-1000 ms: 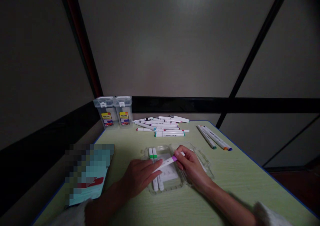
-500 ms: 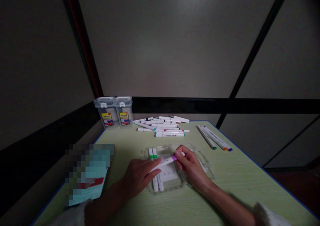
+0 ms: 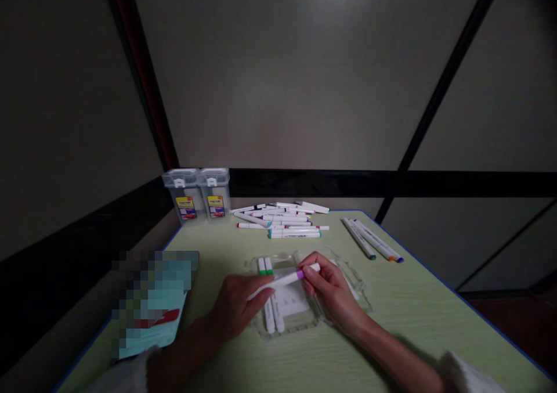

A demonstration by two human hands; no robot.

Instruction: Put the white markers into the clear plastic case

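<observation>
A clear plastic marker case [image 3: 348, 277] lies open on the green table [image 3: 418, 317]. Two white markers with green bands [image 3: 268, 300] lie side by side in its left part. Over the case I hold a white marker with a purple band [image 3: 285, 278] between both hands. My left hand [image 3: 237, 309] grips its near end, fingers curled. Pinching the far end by the purple band is my right hand [image 3: 333, 291].
A pile of several white markers [image 3: 282, 219] lies at the back of the table. Two clear marker boxes [image 3: 198, 194] stand at the back left corner. Two long markers [image 3: 372, 239] lie at the right. A teal packet [image 3: 152, 300] lies at the left edge.
The purple-banded marker has shifted a little left and up, and my left fingers have closed round its near end.
</observation>
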